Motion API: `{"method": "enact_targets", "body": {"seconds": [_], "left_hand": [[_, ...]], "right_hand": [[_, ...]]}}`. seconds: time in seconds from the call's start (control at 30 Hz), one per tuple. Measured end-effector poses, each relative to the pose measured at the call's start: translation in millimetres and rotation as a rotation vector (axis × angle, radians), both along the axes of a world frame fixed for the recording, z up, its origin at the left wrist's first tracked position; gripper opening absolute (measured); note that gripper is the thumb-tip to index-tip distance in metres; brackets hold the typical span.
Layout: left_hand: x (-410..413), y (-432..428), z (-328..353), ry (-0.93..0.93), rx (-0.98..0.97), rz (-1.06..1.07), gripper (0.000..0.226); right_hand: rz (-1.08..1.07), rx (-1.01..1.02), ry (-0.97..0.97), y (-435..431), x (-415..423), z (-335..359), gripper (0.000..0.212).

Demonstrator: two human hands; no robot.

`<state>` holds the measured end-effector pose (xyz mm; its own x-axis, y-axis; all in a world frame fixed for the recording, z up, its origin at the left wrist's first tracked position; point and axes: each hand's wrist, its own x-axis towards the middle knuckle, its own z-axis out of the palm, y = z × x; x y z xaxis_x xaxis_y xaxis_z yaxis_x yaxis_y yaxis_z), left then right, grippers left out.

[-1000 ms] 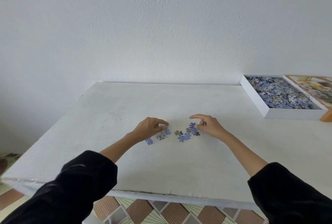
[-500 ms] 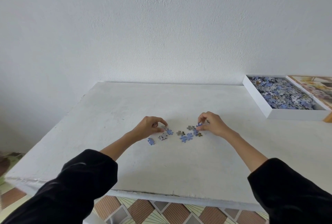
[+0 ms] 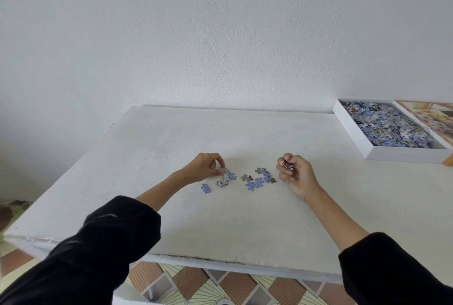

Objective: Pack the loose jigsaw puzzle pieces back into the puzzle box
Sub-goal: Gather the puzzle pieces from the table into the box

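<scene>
Several loose jigsaw pieces (image 3: 257,179), blue and grey, lie in the middle of the white table (image 3: 220,219). My left hand (image 3: 204,167) rests at the left of the cluster, its fingertips pinching a grey dotted piece (image 3: 224,170) that still touches the table. My right hand (image 3: 295,173) is raised just right of the cluster, fingers curled around a few small pieces. The white puzzle box (image 3: 362,143) sits at the far right of the table, filled with many pieces. One blue piece (image 3: 205,188) lies apart at the lower left.
The box lid (image 3: 431,118) with a printed picture lies right of the box at the frame edge. A white wall stands behind the table. The table's front edge (image 3: 196,259) is chipped, with patterned floor tiles below.
My right hand lifted off the cluster and turned palm-side up with pieces in its fingers. My left hand stayed at the left pieces, pinching the grey one.
</scene>
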<state>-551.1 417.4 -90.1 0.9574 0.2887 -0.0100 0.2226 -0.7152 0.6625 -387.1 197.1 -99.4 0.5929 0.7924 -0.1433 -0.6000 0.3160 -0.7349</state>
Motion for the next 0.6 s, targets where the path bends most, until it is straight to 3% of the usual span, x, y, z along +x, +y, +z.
{"method": "enact_targets", "body": {"seconds": [0.07,0.13,0.27,0.4,0.53,0.6], "left_hand": [[1,-1,2,0.033,-0.013,0.019,0.017],[0,-1,4,0.068,-0.008,0.026,0.02],[-1,-7,8,0.092,-0.051,0.07,0.022],[-5,-16,21,0.067,-0.532,0.188,0.008],[-13,-15,32,-0.033,-0.99,0.22,0.027],[-19,-15,36,-0.069,-1.167,0.241,0.024]], "right_hand": [[0.005,0.047,0.006,-2,-1,0,0.024],[-0.013,0.055,0.024,-2,0,0,0.016],[-0.032,-0.073,-0.089,1,-1,3,0.032],[-0.054,-0.216,-0.298,5,-8,5,0.021],[-0.06,-0.244,-0.361,5,-10,5,0.017],[-0.062,-0.334,-0.517,7,-11,6,0.017]]}}
